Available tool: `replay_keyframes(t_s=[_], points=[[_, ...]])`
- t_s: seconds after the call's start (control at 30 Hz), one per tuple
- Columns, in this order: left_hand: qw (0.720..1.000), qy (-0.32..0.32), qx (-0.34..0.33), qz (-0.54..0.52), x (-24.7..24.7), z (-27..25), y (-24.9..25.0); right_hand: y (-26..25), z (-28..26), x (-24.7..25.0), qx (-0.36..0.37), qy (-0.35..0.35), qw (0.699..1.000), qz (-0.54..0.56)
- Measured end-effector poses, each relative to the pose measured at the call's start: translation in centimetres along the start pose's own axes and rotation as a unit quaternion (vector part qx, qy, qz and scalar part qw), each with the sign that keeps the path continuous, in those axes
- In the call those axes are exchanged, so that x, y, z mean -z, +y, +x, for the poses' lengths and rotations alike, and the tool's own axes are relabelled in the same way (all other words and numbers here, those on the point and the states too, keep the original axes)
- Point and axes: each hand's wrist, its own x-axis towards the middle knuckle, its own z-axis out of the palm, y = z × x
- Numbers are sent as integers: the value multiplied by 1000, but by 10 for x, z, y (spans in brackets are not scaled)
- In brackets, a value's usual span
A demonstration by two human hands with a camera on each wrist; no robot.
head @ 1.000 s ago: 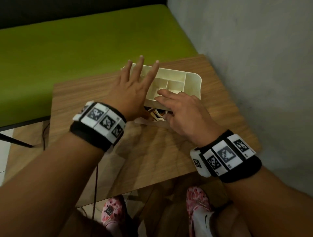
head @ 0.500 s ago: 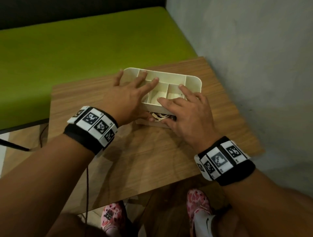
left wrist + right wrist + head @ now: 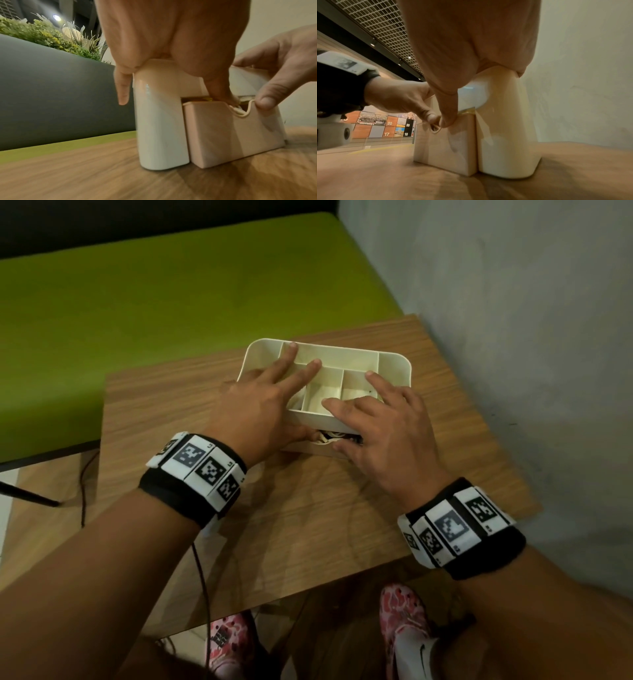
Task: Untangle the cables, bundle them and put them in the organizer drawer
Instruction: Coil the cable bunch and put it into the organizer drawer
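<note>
A cream organizer (image 3: 394, 361) with open top compartments stands on the wooden table. Its drawer (image 3: 308, 448) sticks out a little at the near side, and coiled cables (image 3: 329, 436) show in the narrow gap. My left hand (image 3: 260, 405) lies over the organizer's left part with straight fingers. My right hand (image 3: 387, 422) lies the same way over its right part. In the left wrist view both thumbs meet at the notch in the drawer front (image 3: 223, 132), where a pale cable loop (image 3: 240, 112) bulges out. The right wrist view shows that cable loop (image 3: 435, 129) under the two thumbs.
The small wooden table (image 3: 308, 525) stands against a grey wall (image 3: 513, 337) on the right. A green bench (image 3: 171, 285) lies behind and to the left. A thin dark cord (image 3: 202, 577) hangs off the table's near left edge. Pink shoes (image 3: 404, 611) show below.
My left hand came down from spread in the air to flat on the organizer. Both hands slid farther over its top, and the drawer went in, so the gap narrowed.
</note>
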Motion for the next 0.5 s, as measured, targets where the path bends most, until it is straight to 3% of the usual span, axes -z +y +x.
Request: replay_keyframes(t_s=[0.17, 0.5], points=[[998, -12, -40, -51, 4, -6, -11, -1, 5, 11, -31, -84, 996, -25], [999, -4, -28, -22, 5, -8, -6, -6, 9, 2, -52, -86, 993, -61]])
